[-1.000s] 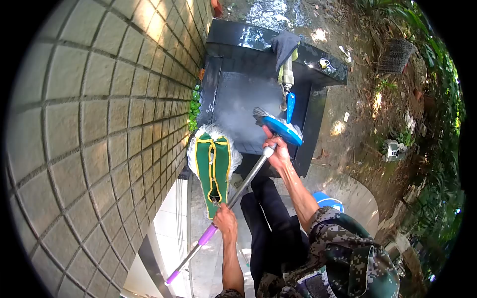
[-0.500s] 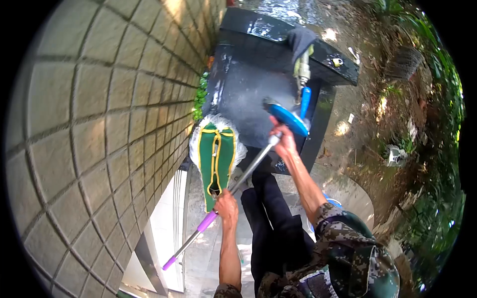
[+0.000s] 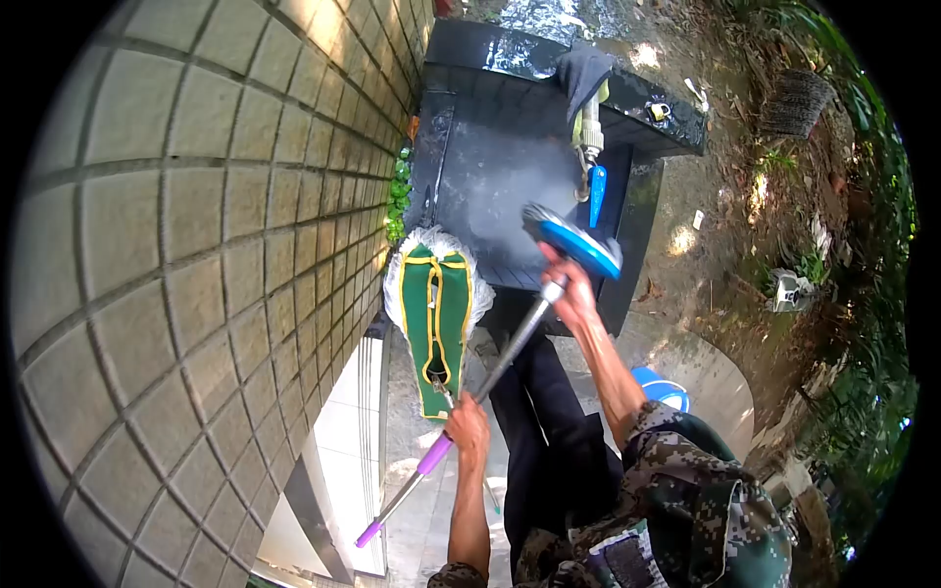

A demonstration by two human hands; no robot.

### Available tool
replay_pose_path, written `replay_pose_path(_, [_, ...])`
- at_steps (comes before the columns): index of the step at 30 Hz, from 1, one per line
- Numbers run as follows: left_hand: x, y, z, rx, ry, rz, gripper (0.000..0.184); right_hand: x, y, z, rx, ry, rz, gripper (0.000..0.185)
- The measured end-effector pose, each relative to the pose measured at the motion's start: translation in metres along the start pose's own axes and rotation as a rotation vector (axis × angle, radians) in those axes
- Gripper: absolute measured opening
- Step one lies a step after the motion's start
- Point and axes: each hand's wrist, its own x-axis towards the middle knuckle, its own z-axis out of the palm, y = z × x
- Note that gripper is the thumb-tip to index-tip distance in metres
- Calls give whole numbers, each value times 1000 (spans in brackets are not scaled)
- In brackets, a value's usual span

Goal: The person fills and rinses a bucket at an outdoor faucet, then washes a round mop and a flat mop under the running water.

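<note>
A spin mop (image 3: pixel 517 340) slants across the view, with a silver pole, purple grips and a round blue head. My left hand (image 3: pixel 468 427) is wrapped around the pole just above the purple grip. My right hand (image 3: pixel 571 290) grips its upper end, close beneath the blue mop head (image 3: pixel 580 247). That head is tilted over the near right part of a dark stone sink (image 3: pixel 627 230). Beyond it, a tap with a blue lever (image 3: pixel 597 196) stands at the sink's far right. Left of the pole is a green flat mop (image 3: pixel 417 314) with yellow trim and white fringe.
A tiled wall (image 3: pixel 196 245) runs along the left. A dark cloth (image 3: pixel 585 76) hangs over the tap, and a padlock (image 3: pixel 659 113) lies on the wet ledge (image 3: pixel 490 49). A blue bucket (image 3: pixel 659 385) stands by my right forearm. Soil and plants lie to the right.
The spin mop and both hands have shifted slightly right and down in view. The blue lever and more of the bucket now show. Both hands keep their hold.
</note>
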Motion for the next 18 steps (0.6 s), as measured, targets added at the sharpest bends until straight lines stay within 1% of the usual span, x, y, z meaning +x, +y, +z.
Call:
replay_pose_path(2, [-9, 2, 13, -22, -77, 79, 13, -26, -21, -18, -21, 34, -56, 49])
replay_pose_path(3, [-10, 8, 17, -25, -72, 93, 13, -37, -33, -26, -33, 52, -88, 49])
replay_pose_path(4, [-13, 15, 18, -88, -109, 149, 13, -45, -43, -33, -111, 77, -127, 49])
replay_pose_path(5, [-21, 20, 19, -149, -145, 187, 12, -56, -55, -40, -115, 90, -146, 42])
replay_pose_path(6, [-22, 25, 25, -183, -223, 187, 13, -60, -62, -47, -231, 134, -204, 41])
replay_pose_path(7, [-23, 30, 28, -221, -279, 196, 15, -63, -72, -61, -171, 79, -143, 39])
replay_pose_path(8, [-13, 30, 37, -243, -330, 214, 17, -58, -69, -71, -222, 99, -173, 39])
replay_pose_path(9, [-13, 39, 32, -299, -356, 236, 19, -61, -73, -72, -227, 93, -219, 38])
replay_pose_path(10, [-10, 49, 25, -303, -393, 256, 20, -66, -75, -75, -188, 58, -219, 37])
replay_pose_path(11, [-6, 54, 30, -356, -382, 320, 21, -70, -75, -75, -151, 26, -227, 36])
replay_pose_path(12, [0, 67, 19, -404, -413, 332, 22, -75, -71, -67, -145, 24, -214, 36])
replay_pose_path(13, [8, 79, 14, -478, -442, 355, 22, -82, -65, -54, -218, 1, -198, 38])
replay_pose_path(14, [15, 88, 10, -595, -403, 382, 22, -88, -57, -45, -292, -22, -184, 40])
replay_pose_path(15, [28, 87, 18, -545, -414, 400, 21, -89, -44, -40, -319, -122, -142, 48])
replay_pose_path(17, [26, 77, 17, -491, -267, 403, 19, -110, -31, -18, -324, -251, -97, 55])
replay_pose_path(18, [27, 73, 13, -492, -258, 404, 19, -111, -23, -30, -378, -294, -51, 59])
